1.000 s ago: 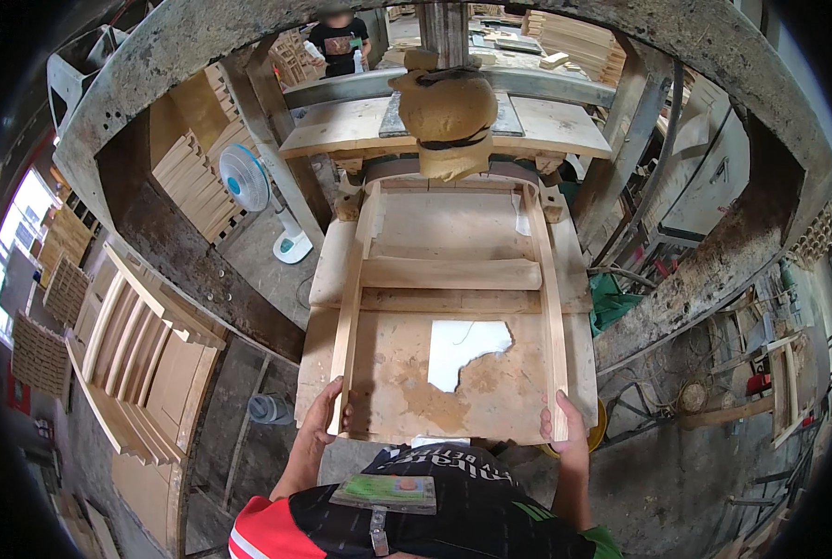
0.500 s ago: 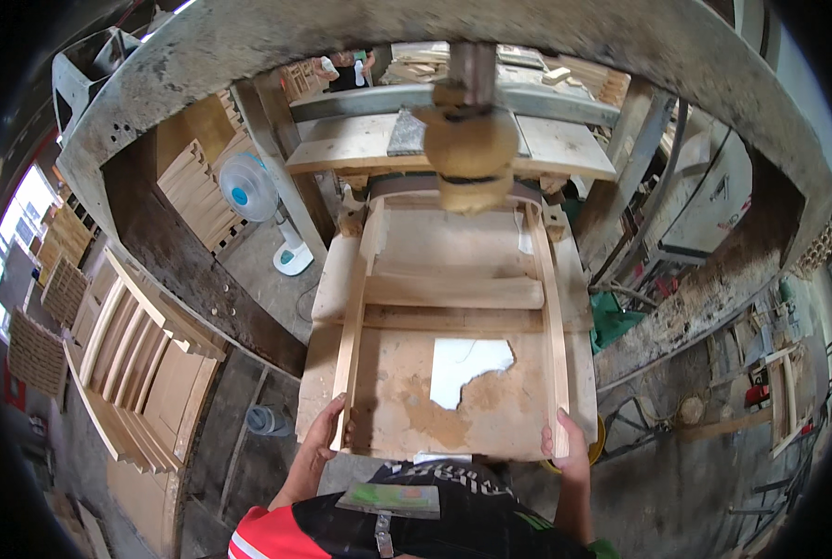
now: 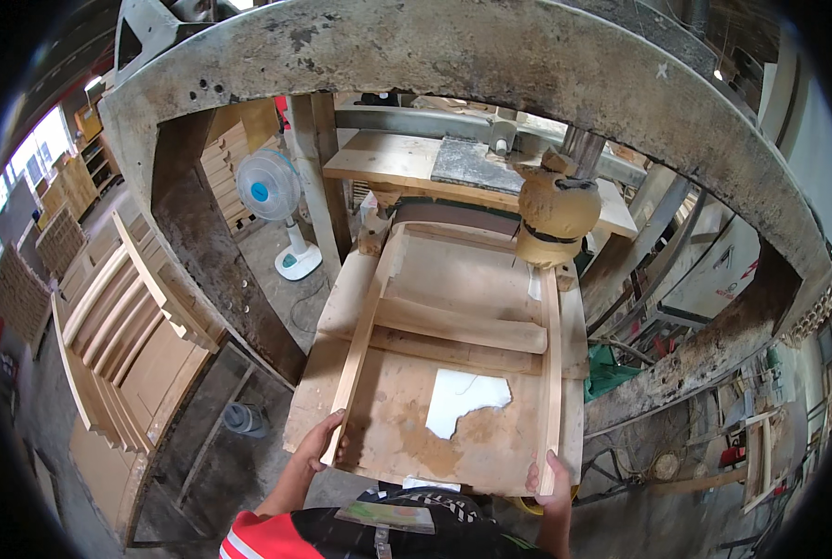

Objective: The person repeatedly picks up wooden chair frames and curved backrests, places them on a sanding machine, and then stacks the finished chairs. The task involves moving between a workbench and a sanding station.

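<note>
A pale wooden chair frame lies on a board (image 3: 397, 447), its two long rails pointing away from me. My left hand (image 3: 319, 442) is closed round the near end of the left rail (image 3: 360, 359). My right hand (image 3: 552, 483) grips the near end of the right rail (image 3: 551, 373). A wide crosspiece (image 3: 463, 324) joins the rails, and a dark curved piece (image 3: 453, 214) runs along the far end. A yellowish, rounded machine head (image 3: 558, 212) stands at the far end of the right rail; whether it touches the wood I cannot tell. An irregular white sheet (image 3: 467, 401) lies between the rails.
A heavy metal arch (image 3: 388, 56) spans overhead, its sides flanking the board. Beyond the board is a shelf (image 3: 379, 158) with a grey slab. At left stand a fan (image 3: 269, 191), a bucket (image 3: 245, 419) and a slatted wooden frame (image 3: 122, 326).
The yellowish head, blurred and near the middle before, now stands farther right, at the right rail's far end. My view has tilted and shifted. Both hands keep their hold on the rails.
</note>
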Demonstrator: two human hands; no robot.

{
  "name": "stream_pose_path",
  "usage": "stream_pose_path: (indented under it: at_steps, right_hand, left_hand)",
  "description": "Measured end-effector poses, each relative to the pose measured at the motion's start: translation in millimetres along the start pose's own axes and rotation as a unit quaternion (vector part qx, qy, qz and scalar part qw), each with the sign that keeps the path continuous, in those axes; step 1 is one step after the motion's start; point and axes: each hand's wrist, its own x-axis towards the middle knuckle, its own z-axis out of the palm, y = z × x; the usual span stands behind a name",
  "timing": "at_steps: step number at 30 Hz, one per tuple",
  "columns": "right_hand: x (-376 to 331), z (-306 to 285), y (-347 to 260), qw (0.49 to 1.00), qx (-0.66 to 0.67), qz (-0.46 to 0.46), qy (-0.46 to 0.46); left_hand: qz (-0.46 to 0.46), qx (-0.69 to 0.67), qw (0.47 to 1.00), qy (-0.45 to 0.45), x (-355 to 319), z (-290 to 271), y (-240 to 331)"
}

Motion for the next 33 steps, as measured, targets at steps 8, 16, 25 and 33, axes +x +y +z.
stream_pose_path:
  at_steps: [8, 16, 25, 33]
  right_hand:
    - [-1, 3, -1, 1.0, 0.027, 0.006, -0.012]
    - [0, -2, -1, 1.0, 0.003, 0.009, -0.009]
    - [8, -17, 0, 1.0, -0.012, 0.008, 0.0]
    - [9, -15, -1, 0.999, -0.03, 0.018, -0.012]
  left_hand:
    - [0.004, 0.001, 1.0, -0.007, -1, -2, -3]
    - [0.0, 0.021, 1.0, -0.003, -4, 2, 1]
    - [0.046, 0.032, 0.998, -0.001, -3, 10, 7]
    - [-0.003, 0.006, 1.0, 0.007, -10, 1, 2]
